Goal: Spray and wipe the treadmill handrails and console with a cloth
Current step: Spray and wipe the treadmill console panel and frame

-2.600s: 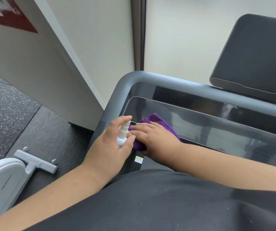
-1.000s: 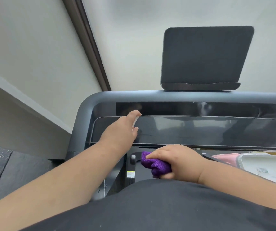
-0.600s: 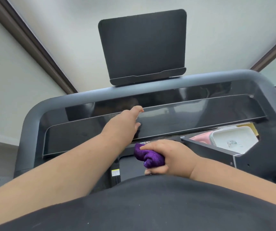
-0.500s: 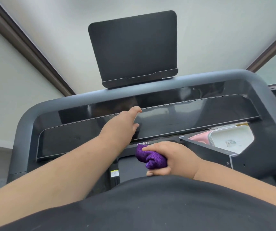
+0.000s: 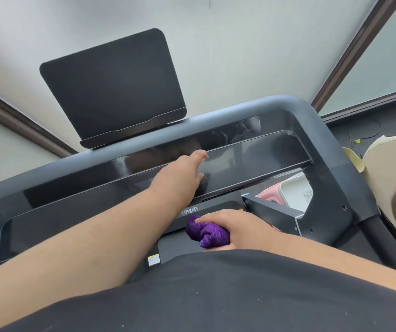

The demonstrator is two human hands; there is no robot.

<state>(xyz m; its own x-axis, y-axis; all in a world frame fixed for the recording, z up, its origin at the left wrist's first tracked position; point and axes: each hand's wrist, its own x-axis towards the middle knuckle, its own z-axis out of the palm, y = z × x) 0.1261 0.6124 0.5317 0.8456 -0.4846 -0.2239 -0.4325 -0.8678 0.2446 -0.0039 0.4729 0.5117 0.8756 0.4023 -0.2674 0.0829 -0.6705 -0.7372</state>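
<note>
My left hand reaches over the treadmill's glossy black console panel, seen from its back with the index finger stretched forward. The spray bottle it gripped earlier is hidden beneath it. A patch of fine droplets shows on the glass by the thumb. Closer to my body, my right hand grips a bunched purple cloth over the lower console part with the logo. The grey handrail frame curves round the console.
A black tablet holder stands on the top rail. A pink thing and a white container lie in the console's right pocket. A cream rounded machine stands close on the right. Wall panels are behind.
The view has swung right. My right hand lifted the cloth off the left console corner and drew it toward my body. My left hand moved out over the middle of the panel.
</note>
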